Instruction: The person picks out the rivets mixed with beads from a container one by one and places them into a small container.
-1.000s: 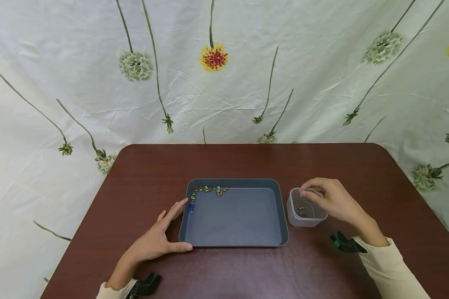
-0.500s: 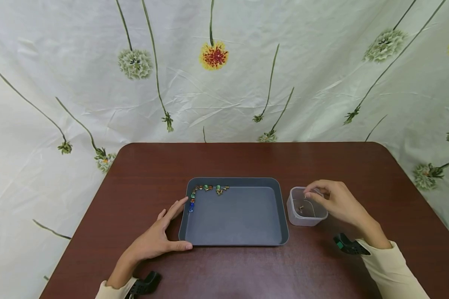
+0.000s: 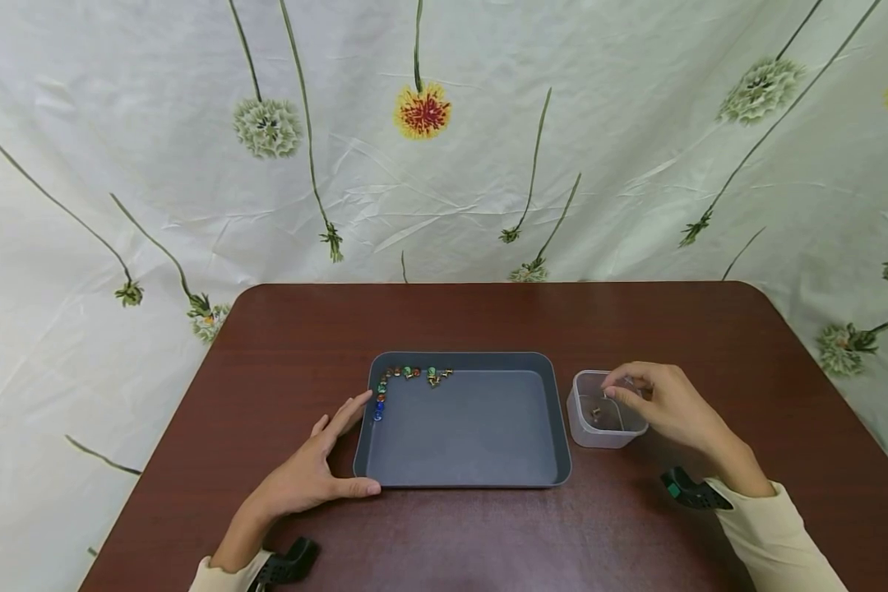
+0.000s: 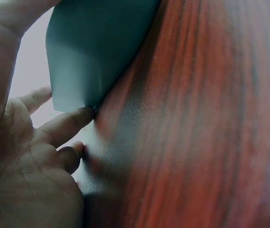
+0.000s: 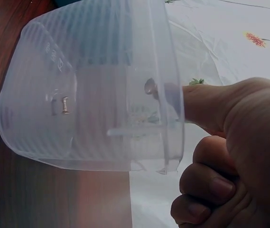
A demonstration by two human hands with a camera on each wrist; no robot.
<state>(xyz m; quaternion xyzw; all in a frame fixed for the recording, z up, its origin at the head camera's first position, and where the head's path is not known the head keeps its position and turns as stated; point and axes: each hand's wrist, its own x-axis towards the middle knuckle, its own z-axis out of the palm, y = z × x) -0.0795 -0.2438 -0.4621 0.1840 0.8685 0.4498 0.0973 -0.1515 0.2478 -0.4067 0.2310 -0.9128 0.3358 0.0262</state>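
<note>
My left hand (image 3: 307,473) lies along the left side of a grey rectangular tray (image 3: 466,436), its fingers fairly straight at the rim and the thumb by the near left corner. In the left wrist view, a fingertip (image 4: 87,113) meets the underside of the tray's edge. My right hand (image 3: 669,407) is over a clear plastic tub (image 3: 607,440), thumb and index finger inside its mouth. Between them they pinch a small shiny metal piece (image 5: 150,86), seen through the tub wall. Another small gold spool-shaped piece (image 5: 65,105) lies on the tub's bottom.
Coloured glass beads (image 3: 381,403) line the tray's left inner edge and bend round along its far edge. Small gold pieces (image 3: 434,379) lie by the far edge too. Tray and tub stand on a dark red wooden table (image 3: 474,534), a floral cloth (image 3: 474,181) behind it.
My right hand has shifted slightly right and toward me over the tub, the pinch kept. The left hand and the tray stay put.
</note>
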